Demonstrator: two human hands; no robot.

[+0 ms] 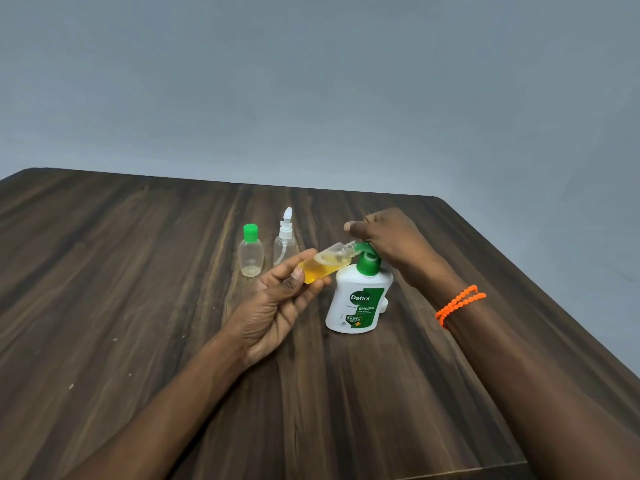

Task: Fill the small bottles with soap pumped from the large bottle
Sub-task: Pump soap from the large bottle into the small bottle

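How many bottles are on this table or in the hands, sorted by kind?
Large soap pump bottle: 1
Small bottle with green cap: 1
Small spray bottle: 1
Small open bottle with yellow soap, held in the left hand: 1
Total: 4 bottles

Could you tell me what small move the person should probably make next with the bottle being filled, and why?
Probably one more press: the right hand rests on the green pump of the large bottle, and the small bottle tilted in the left hand has its mouth at the spout, with clear space above its amber soap.
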